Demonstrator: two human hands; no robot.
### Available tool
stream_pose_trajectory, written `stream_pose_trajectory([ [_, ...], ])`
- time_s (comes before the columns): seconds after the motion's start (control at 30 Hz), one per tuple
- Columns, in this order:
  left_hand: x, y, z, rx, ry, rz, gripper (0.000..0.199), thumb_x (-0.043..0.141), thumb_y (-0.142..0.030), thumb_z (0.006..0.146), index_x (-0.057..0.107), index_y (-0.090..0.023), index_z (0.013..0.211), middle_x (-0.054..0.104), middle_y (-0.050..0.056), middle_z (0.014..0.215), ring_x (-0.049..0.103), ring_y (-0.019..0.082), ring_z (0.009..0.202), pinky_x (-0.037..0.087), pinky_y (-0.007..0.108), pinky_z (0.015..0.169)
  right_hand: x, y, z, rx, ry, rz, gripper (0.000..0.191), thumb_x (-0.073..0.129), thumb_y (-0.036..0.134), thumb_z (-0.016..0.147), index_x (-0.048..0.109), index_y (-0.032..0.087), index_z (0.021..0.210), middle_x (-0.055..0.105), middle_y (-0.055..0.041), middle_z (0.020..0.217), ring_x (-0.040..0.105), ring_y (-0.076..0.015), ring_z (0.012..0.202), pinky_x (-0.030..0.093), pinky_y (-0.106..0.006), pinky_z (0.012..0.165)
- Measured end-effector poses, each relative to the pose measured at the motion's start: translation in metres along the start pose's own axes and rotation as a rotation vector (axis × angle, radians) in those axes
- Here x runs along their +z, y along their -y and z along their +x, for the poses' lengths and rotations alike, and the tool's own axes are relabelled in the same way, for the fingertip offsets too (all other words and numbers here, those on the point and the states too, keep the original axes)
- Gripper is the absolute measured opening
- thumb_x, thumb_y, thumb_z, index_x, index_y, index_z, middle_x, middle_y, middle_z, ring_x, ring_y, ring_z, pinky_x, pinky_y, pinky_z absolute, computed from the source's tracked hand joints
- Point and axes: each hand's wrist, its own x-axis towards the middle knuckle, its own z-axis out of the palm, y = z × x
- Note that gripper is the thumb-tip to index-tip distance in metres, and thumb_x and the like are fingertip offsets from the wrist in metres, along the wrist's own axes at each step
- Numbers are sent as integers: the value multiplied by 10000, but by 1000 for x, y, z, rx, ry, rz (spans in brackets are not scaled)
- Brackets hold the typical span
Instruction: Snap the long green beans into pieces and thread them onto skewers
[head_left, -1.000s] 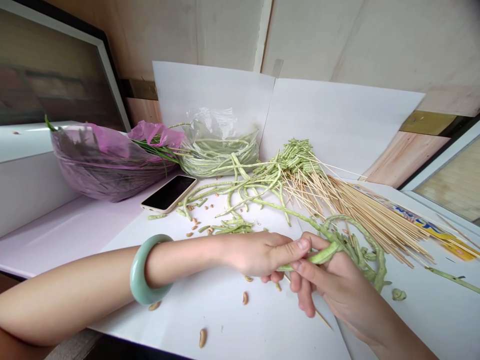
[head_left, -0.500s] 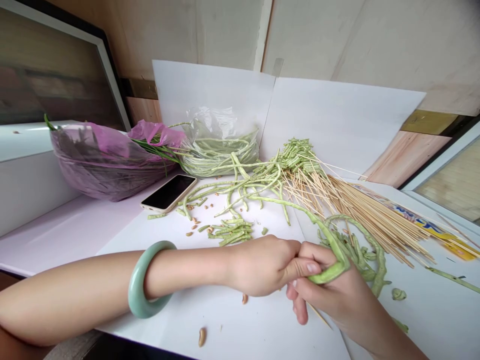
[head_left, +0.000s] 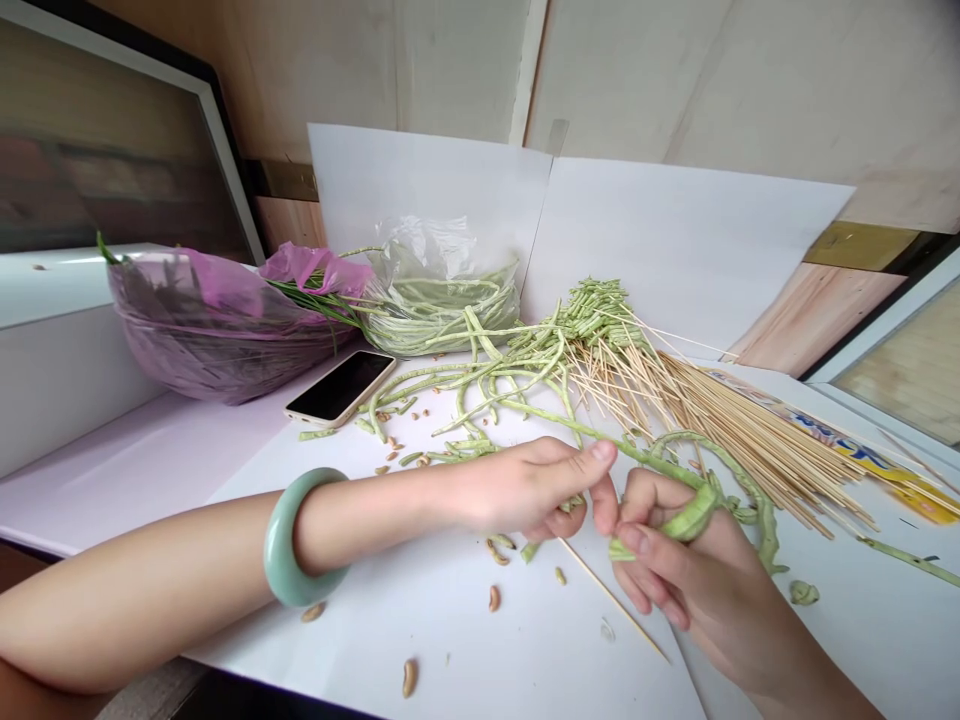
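My right hand (head_left: 690, 560) pinches a long green bean (head_left: 694, 515) near its end between thumb and fingers. The bean bends over the hand and trails back to the heap. Beside it, my left hand (head_left: 555, 485) has its thumb and index stretched out and other fingers curled; a bit of green bean (head_left: 571, 503) shows in the curled fingers. Both hands are close together, a small gap between them. A thin wooden skewer (head_left: 615, 595) runs from under my left hand toward the front; its far end is hidden. Cut bean pieces (head_left: 469, 450) lie partly behind my left arm.
At the back are a purple bag (head_left: 217, 330) of greens, a clear bag (head_left: 442, 300) of long beans and a phone (head_left: 341, 385). Right stand stacked beans (head_left: 600, 310) on wooden skewers (head_left: 735, 430) over a yellow-blue wrapper (head_left: 862, 455). Loose seeds (head_left: 409, 678) dot the white paper.
My hands were together at the bean's end; now they are apart, the left drawn left and slightly up with a bit of bean. My right hand still holds the long bean.
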Motion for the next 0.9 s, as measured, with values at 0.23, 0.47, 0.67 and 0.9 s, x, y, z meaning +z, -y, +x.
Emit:
stream_pose_trajectory([
  [0.23,1,1,6,-154,-162,10,529,219,-574,960,498,-164,775,404,-74,456,333,61,379,312,185,436,1,-1,3,53,34,48,435,837,440,676,467,211,692,461,110,469,319,-26,376,232,-178,415],
  [0.47,-2,8,12,-127,-201,7,554,222,-567,962,516,-152,744,425,-62,479,397,73,382,356,199,428,-2,-3,6,116,367,286,286,570,468,890,644,193,869,694,-35,713,616,-135,498,502,-319,610],
  [0.67,2,11,11,-100,-97,-27,576,170,-520,982,496,-157,677,436,-50,472,378,77,372,331,199,416,9,-8,1,129,193,178,279,602,438,889,633,171,966,674,-11,638,583,-112,450,482,-257,510],
  [0.9,6,11,11,-99,-79,-29,614,147,-532,974,520,-152,668,484,-26,430,467,107,432,366,210,501,17,-7,0,109,43,46,328,686,417,838,504,206,1012,644,48,560,542,-102,354,490,-280,489],
])
